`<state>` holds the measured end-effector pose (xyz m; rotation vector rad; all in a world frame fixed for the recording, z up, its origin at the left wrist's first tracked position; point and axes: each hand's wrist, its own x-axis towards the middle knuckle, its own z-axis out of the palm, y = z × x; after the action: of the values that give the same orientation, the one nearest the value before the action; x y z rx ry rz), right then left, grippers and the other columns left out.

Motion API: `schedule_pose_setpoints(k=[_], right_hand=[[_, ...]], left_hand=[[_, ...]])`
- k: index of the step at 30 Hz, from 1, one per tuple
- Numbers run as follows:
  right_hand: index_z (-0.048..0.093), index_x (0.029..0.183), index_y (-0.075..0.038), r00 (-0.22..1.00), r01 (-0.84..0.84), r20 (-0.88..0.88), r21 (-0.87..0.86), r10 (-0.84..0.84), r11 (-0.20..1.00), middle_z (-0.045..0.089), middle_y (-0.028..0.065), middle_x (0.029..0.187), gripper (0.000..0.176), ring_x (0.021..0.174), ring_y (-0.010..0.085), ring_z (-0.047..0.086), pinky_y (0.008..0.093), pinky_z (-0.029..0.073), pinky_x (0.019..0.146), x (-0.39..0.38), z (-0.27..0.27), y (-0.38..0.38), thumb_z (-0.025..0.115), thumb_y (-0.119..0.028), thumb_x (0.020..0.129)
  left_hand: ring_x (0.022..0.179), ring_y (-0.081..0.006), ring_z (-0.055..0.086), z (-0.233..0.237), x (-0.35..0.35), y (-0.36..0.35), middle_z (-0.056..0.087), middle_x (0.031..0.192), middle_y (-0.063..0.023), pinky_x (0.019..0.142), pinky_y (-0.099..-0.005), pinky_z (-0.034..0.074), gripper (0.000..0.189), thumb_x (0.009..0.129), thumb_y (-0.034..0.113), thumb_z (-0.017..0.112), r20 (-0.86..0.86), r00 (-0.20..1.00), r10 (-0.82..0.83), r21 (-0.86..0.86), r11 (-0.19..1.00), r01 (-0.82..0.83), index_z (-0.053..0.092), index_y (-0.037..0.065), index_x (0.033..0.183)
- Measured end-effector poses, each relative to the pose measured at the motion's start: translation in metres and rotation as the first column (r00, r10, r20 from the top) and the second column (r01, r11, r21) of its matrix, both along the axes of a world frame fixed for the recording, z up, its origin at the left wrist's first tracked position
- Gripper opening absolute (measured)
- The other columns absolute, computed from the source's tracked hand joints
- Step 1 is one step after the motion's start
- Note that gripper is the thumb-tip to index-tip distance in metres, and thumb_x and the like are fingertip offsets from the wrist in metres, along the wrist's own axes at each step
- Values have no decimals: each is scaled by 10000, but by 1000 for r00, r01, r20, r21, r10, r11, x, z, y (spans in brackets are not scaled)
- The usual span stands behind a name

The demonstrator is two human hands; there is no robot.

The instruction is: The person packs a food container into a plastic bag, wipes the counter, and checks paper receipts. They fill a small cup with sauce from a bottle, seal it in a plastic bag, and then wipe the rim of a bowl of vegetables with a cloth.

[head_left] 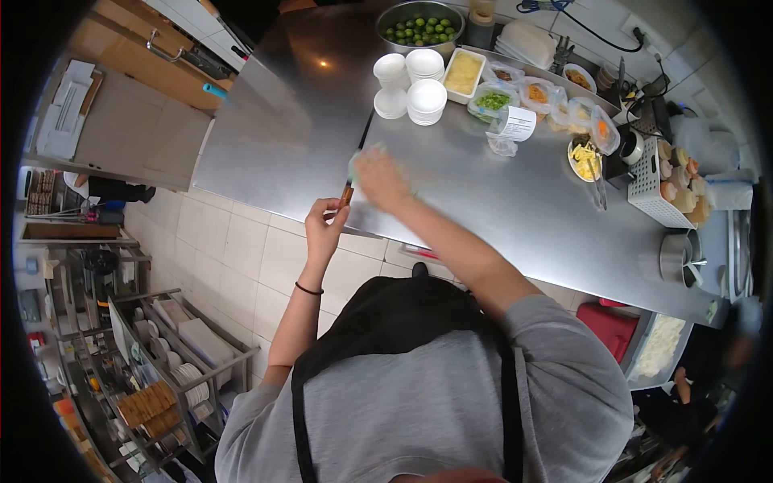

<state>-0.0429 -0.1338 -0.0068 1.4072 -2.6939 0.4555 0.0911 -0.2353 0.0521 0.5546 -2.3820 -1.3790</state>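
Note:
My left hand [324,224] pinches the brown handle of a knife [347,194] at the front edge of the steel table. The narrow dark blade points away from me over the tabletop. My right hand [382,179], smeared by motion, is beside the blade with a pale green-white cloth [353,167] showing at its edge. The cloth seems to touch the blade, though the fingers hide most of it. Beyond the hands stand several stacks of white bowls [426,97].
A metal bowl of green limes [419,32] stands at the back of the steel table [282,137]. To the right are a white tray [465,74], bagged ingredients [493,102], a bowl of yellow pieces [585,162] and a white basket of bottles [656,189]. Shelving [173,362] is at lower left.

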Motion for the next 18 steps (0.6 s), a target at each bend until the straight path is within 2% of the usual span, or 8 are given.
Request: schedule_pose_setpoints(k=[3, 4, 5, 8, 10, 15, 17, 18], right_hand=[[399, 1253, -66, 953, -301, -6, 116, 303, 947, 350, 106, 1337, 431, 1272, 294, 256, 436, 171, 1050, 58, -3, 3, 430, -180, 838], [419, 1234, -68, 944, -329, -32, -46, 327, 943, 362, 95, 1330, 421, 1272, 285, 259, 431, 171, 1050, 71, -13, 13, 426, -162, 825], [439, 1216, -69, 937, -349, -61, -203, 343, 915, 373, 84, 1322, 413, 1272, 276, 262, 426, 172, 1050, 80, -25, 30, 421, -144, 811], [466, 1201, -92, 937, -348, -69, -139, 341, 927, 387, 69, 1317, 431, 1272, 249, 275, 407, 209, 1044, 82, -14, 100, 443, -59, 771], [484, 1184, -94, 937, -270, 149, -267, 317, 925, 410, 79, 1299, 481, 1240, 243, 330, 399, 260, 1024, 73, -8, 150, 457, 19, 717], [465, 1201, -100, 955, 247, 215, -190, -205, 950, 404, 99, 1301, 480, 1214, 274, 356, 442, 279, 1004, 12, 1, 249, 487, -11, 729], [429, 1234, -124, 853, 511, -15, -181, -522, 840, 385, 112, 1312, 462, 1235, 305, 319, 475, 231, 1018, -5, 37, 275, 541, -130, 786], [426, 1225, -131, 801, 557, -115, -216, -587, 802, 385, 115, 1303, 455, 1215, 346, 314, 564, 233, 964, -6, 49, 285, 549, -236, 800]], left_hand=[[753, -165, 586, 2, -6, -10, 600, 815, -76, 667, -282, 476, 158, 739, 94, 651, -15, 1000, 8, 5, 1000, -8, 590, -7, 844], [747, -170, 586, 2, -11, -11, 602, 818, -80, 662, -284, 474, 158, 737, 97, 650, -21, 1000, -13, -24, 1000, 12, 592, -6, 841], [741, -175, 587, 1, -16, -11, 604, 820, -84, 658, -286, 471, 157, 735, 99, 650, -27, 999, -38, -51, 998, 37, 594, -4, 839], [711, -188, 581, -8, -40, 5, 607, 795, -94, 635, -291, 460, 169, 717, 115, 661, -24, 992, -124, -88, 989, 121, 602, -5, 820], [695, -205, 580, -6, -60, 27, 608, 768, -100, 626, -303, 456, 172, 700, 122, 667, 64, 976, -210, -162, 962, 218, 608, -5, 800], [701, -263, 581, -20, -120, 72, 606, 758, -125, 653, -347, 458, 203, 694, 174, 668, 69, 940, -334, -273, 900, 340, 609, 0, 781], [813, -294, 558, -27, -148, 83, 591, 849, -157, 734, -375, 438, 267, 683, 197, 679, 48, 937, -345, -329, 881, 341, 601, -2, 843], [913, -315, 536, -32, -155, 89, 577, 949, -183, 795, -393, 422, 336, 675, 210, 688, 54, 931, -360, -364, 862, 354, 593, 0, 919]])
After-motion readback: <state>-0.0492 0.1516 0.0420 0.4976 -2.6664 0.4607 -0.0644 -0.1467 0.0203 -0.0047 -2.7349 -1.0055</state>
